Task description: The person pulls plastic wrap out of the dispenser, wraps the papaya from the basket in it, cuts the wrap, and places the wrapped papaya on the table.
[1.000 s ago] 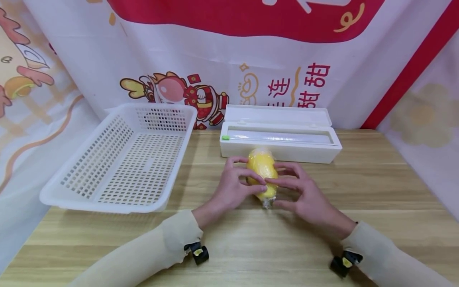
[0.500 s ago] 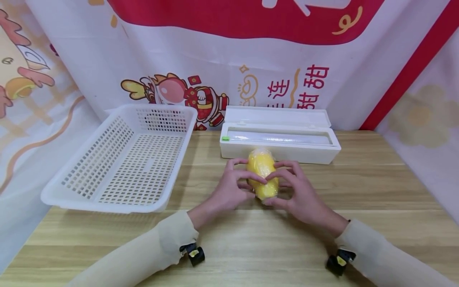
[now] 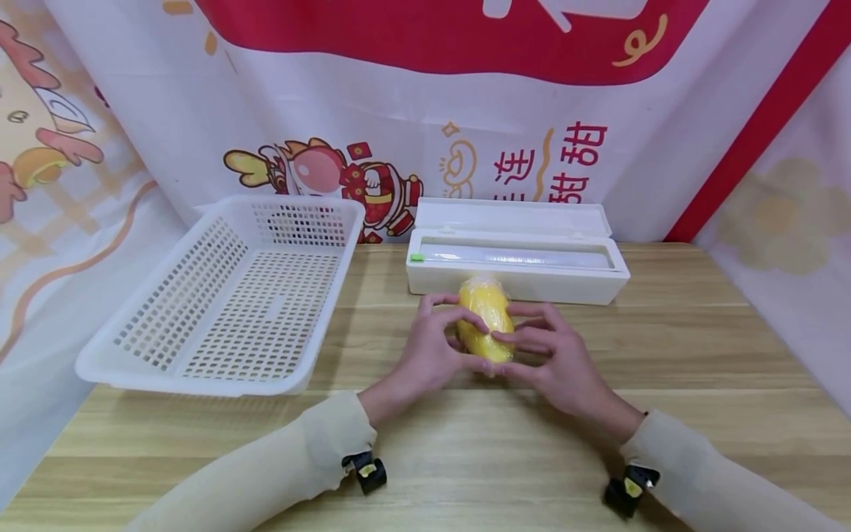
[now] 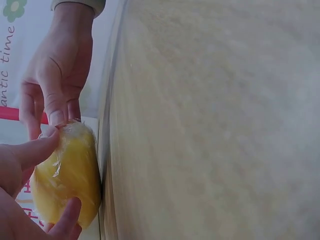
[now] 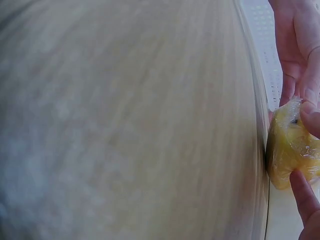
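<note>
A yellow fruit-like item point(image 3: 484, 314), rounded and wrapped in clear cling film, lies on the table against the front of a white box; its exact kind is hard to tell. My left hand point(image 3: 432, 347) curls round its left side, and my right hand point(image 3: 558, 358) holds it from the right. Both thumbs meet at the near end, where the film is bunched, as the left wrist view shows on the wrapped item point(image 4: 70, 172). In the right wrist view, the crinkled film shines over the wrapped item point(image 5: 292, 150) beside a fingertip.
The long white cling film box point(image 3: 518, 284) stands at the back with its lid raised and a film roll point(image 3: 518, 256) inside. To the left sits a white perforated basket point(image 3: 199, 380). A printed cloth point(image 3: 372, 96) hangs behind the wooden table point(image 3: 465, 458).
The twisted film tail at the near end stuck out a second ago; now the thumbs cover that end. The fingers shift slightly around the wrapped item, which stays in place.
</note>
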